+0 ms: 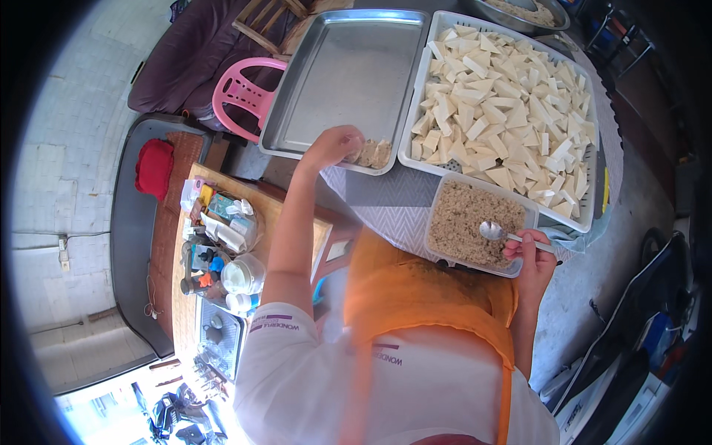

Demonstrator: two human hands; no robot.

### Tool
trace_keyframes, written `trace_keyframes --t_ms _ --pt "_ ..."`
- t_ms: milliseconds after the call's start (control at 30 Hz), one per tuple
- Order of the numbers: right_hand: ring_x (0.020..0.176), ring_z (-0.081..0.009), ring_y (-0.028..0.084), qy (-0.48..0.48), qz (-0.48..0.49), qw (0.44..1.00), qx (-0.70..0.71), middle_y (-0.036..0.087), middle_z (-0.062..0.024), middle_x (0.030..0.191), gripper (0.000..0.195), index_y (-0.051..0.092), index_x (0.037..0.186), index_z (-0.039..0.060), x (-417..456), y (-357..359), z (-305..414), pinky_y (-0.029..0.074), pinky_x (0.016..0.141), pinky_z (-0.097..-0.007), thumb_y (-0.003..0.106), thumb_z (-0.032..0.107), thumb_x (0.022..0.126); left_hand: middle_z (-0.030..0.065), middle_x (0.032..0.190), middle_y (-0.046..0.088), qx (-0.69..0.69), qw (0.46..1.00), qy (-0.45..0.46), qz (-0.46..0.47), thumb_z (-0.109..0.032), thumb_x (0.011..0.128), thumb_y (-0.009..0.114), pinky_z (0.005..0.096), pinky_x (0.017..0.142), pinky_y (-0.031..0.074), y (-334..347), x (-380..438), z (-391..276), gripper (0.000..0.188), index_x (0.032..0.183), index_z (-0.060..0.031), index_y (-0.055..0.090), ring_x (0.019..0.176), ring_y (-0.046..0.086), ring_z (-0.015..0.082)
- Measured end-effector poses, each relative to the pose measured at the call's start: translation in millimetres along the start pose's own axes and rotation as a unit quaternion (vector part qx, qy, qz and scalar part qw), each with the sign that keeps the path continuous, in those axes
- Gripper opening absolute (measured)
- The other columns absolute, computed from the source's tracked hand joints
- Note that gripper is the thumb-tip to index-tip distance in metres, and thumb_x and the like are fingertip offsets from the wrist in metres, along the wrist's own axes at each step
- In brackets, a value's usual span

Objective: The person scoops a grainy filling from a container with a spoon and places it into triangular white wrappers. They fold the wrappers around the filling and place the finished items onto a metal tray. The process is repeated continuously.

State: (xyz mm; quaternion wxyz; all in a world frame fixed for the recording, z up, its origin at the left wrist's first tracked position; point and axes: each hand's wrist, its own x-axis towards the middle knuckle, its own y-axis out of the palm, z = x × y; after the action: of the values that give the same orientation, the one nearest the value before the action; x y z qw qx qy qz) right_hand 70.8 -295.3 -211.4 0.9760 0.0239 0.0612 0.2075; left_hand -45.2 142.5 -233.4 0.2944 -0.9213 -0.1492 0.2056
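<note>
My left hand (336, 146) reaches into the near right corner of a shallow metal tray (339, 83). Its bent fingers are at the end of a short row of filled pale pieces (374, 154), partly hiding the nearest one; whether they grip it I cannot tell. In my right hand (533, 258) is a metal spoon (492, 230), its bowl over a crumbly brown filling (467, 214). That filling lies in a rectangular plastic tub (435, 225) close to my apron. Beyond the tub, a white perforated plastic tray (409, 158) holds a heap of cut white triangles (500, 111), apparently tofu.
A metal bowl (562, 22) stands behind the white tray. A light blue cloth (581, 238) hangs by its near right corner. On the left are a pink plastic chair (245, 94) and a wooden table (183, 328) crowded with jars and packets. An orange apron (423, 295) covers my front.
</note>
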Motion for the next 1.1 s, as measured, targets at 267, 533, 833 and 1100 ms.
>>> trace_keyframes --t_ms 267,533,833,1100 --pt "0.061 -0.0126 0.062 -0.002 -0.008 1.0 -0.001 0.065 -0.0083 0.075 0.015 0.06 0.097 -0.0001 -0.3 -2.4 1.4 0.051 0.057 -0.0236 0.052 0.013 0.097 0.0082 0.099 0.065 0.064 0.992 0.107 -0.033 -0.002 0.076 0.062 0.0335 0.082 0.049 -3.9 5.8 18.4 0.03 0.106 -0.0043 0.063 0.091 0.06 0.0199" --pt "0.062 -0.0126 0.063 -0.006 0.0 1.0 0.001 0.066 -0.0087 0.074 0.015 0.059 0.098 -0.0005 -0.8 3.9 0.4 0.051 0.056 -0.0232 0.053 0.013 0.097 0.0135 0.091 0.066 0.187 0.913 0.239 -0.273 -0.016 0.082 0.067 0.0413 0.079 0.047 46.8 45.0 -84.0 0.017 0.093 -0.0036 0.068 0.086 0.06 0.033" --pt "0.062 -0.0125 0.062 -0.05 -0.051 0.996 -0.062 0.066 -0.0089 0.075 0.014 0.06 0.098 -0.0008 -16.9 -16.0 13.1 0.051 0.057 -0.0238 0.052 0.01 0.096 0.0148 0.094 0.064 0.095 0.916 0.276 -0.275 -0.003 0.082 0.057 0.0419 0.083 0.046 65.0 57.9 -116.7 0.015 0.093 -0.0036 0.067 0.093 0.058 0.0356" --pt "0.061 -0.0125 0.062 -0.03 -0.057 0.995 -0.07 0.066 -0.0093 0.076 0.016 0.06 0.097 -0.001 -15.9 -28.8 4.9 0.051 0.058 -0.0244 0.052 0.013 0.096 0.01 0.103 0.063 0.196 0.954 0.214 -0.077 0.011 0.064 0.051 0.039 0.093 0.043 -30.7 2.1 -1.3 0.038 0.092 -0.0076 0.067 0.104 0.054 0.0314"
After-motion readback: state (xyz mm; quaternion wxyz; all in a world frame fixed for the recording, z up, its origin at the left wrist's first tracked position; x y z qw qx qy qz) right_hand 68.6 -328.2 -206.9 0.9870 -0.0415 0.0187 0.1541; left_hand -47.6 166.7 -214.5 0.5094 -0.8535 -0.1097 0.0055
